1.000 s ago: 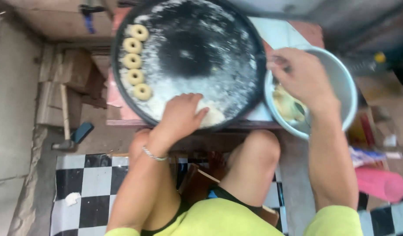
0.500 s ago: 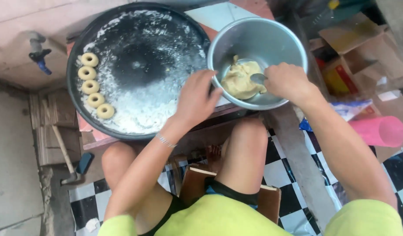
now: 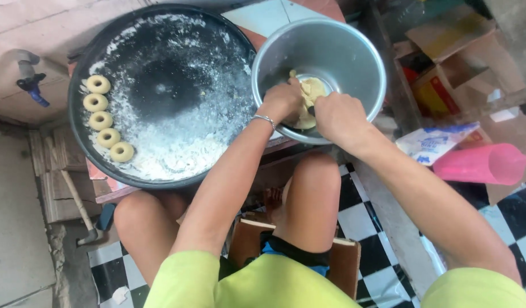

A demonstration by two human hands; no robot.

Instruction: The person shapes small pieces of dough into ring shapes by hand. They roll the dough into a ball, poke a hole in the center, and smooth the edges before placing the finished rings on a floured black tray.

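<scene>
Over the right edge of the low table, both hands sit inside the round grey metal bowl (image 3: pixel 354 57), on the pale yellow lump of dough (image 3: pixel 312 91) at its bottom. Left hand (image 3: pixel 283 100), thin silver bangle (image 3: pixel 265 120) on the wrist, comes in from the bowl's near-left rim, fingers curled down onto the dough's left side; pinching a piece or just pressing it, cannot tell, fingertips hidden. Right hand (image 3: pixel 337 117) comes in over the near rim, closed in a loose fist touching the dough's near-right side; a dark bit shows under it, too small to identify, so its hold is unclear too. Dough lies just ahead of both hands, toward the bowl's far wall, roughly between them; no clear long axis, it's an irregular clump. Left hand is the nearer one to the big round black tray dusted with white flour (image 3: pixel 160 171), which touches or slightly underlaps the bowl's left rim. Five small ring-shaped dough pieces (image 3: pixel 101 120) stand in a curved row along the tray's left edge, well apart from the hands. Pink plastic cup (image 3: pixel 480 164) lies on its side on the floor to the right.
</scene>
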